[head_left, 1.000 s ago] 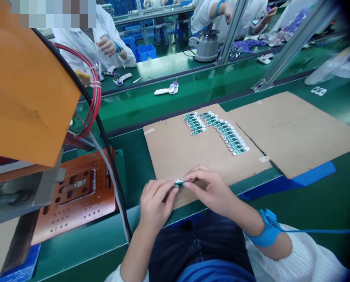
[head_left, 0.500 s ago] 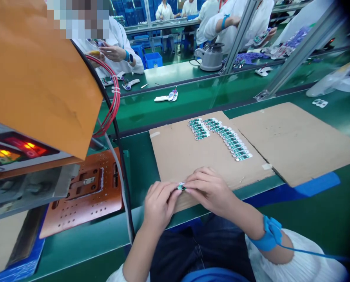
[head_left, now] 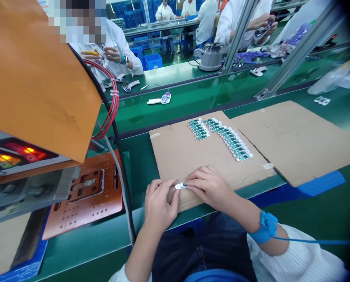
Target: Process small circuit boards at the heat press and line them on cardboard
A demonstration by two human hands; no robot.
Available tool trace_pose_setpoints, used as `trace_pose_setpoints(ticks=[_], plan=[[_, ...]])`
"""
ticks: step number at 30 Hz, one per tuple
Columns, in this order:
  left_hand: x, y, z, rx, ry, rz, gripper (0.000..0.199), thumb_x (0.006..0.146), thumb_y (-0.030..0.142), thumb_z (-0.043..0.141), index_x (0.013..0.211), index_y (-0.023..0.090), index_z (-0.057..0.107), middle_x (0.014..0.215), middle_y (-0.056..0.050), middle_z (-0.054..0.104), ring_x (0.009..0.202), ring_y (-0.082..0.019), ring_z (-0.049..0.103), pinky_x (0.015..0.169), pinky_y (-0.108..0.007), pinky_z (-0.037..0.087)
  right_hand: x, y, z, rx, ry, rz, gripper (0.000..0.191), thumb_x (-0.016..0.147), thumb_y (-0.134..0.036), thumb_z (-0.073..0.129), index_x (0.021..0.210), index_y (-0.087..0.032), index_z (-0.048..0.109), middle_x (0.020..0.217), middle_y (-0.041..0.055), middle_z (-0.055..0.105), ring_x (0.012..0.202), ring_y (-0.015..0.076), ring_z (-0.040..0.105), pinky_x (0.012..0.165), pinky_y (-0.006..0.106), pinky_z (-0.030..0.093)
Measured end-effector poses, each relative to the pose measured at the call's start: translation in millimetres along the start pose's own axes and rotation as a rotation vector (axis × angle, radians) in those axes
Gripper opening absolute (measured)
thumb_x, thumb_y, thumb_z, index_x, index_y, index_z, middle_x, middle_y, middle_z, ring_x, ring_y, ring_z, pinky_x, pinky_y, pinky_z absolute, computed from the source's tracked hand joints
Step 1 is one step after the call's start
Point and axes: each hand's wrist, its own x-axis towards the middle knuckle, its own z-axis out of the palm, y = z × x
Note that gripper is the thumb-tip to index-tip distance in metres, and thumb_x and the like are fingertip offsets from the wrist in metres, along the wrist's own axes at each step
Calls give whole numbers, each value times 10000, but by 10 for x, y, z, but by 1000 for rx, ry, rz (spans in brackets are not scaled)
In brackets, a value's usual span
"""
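Note:
A small white-and-green circuit board point(head_left: 180, 186) is held between my two hands, low over the near edge of a cardboard sheet point(head_left: 177, 156). My left hand point(head_left: 160, 203) pinches its left end between thumb and forefinger. At its right end, the fingertips of my right hand point(head_left: 208, 186) are closed on it, hiding that end. Beyond my hands, several similar boards lie on the cardboard in a short row point(head_left: 198, 130) and a longer slanting row point(head_left: 236, 145).
An orange machine point(head_left: 39, 78) with lit switches and a copper-coloured plate point(head_left: 89, 196) stands at left, cables hanging beside it. A second cardboard sheet point(head_left: 298, 137) lies right. Across the green belt point(head_left: 192, 98), people in white work.
The board between my hands now shows more of its white left end, and my left fingers have shifted slightly. On the belt, the white part has moved left.

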Motion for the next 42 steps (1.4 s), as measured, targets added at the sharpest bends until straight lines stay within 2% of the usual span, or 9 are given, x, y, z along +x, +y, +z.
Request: trace_pose_setpoints(ticks=[12,18,22,27,32,36,39,42], plan=[[4,-30,19,-14,5,11,235,879,194,651,1113,218,637,929,-30,764,855,-227,595,759,-377,476,10,-22,-3,-11,-28,-17,133,983,-216,587,974,-195,718,904,40,722,861,206,570,758,357,379],[1,-14,3,-6,-6,19,207,903,219,631,1108,201,654,925,-47,763,850,-228,591,760,-372,465,14,-44,12,8,-36,35,139,971,-206,592,935,-202,726,880,37,706,838,202,560,753,353,371],[53,28,-8,13,-74,25,131,926,269,622,1014,234,712,916,-40,748,858,-226,572,753,-366,439,15,-69,6,25,-46,98,155,971,-217,585,919,-214,731,872,40,695,846,208,559,764,359,371],[140,69,-30,31,-182,-44,105,924,286,624,896,257,721,870,-18,713,853,-230,539,730,-362,410,-22,-36,-71,29,-83,174,152,959,-274,616,1045,-221,729,917,55,683,893,221,551,802,375,387],[193,88,-51,55,-249,-61,105,916,292,634,844,255,700,864,-13,703,856,-233,536,721,-359,392,-61,24,-107,4,-48,188,113,945,-281,644,935,-223,741,908,52,670,885,217,550,799,375,381],[200,111,-70,126,-240,-6,106,915,297,642,828,248,677,862,-8,702,842,-229,532,694,-355,363,-38,-32,-140,-148,-76,142,143,958,-281,620,890,-226,733,934,57,679,889,229,538,789,391,364],[184,124,-70,205,-219,96,121,920,322,645,832,240,666,864,-4,708,827,-227,524,671,-355,342,-21,-86,-164,-313,-136,50,168,983,-280,572,929,-207,714,984,72,697,905,243,530,823,420,356],[168,126,-46,268,-189,147,141,936,312,626,827,229,656,854,-3,712,808,-223,518,665,-357,336,-28,-71,-142,-387,-176,-5,147,993,-245,546,972,-205,686,1005,77,704,922,246,530,862,432,355]])
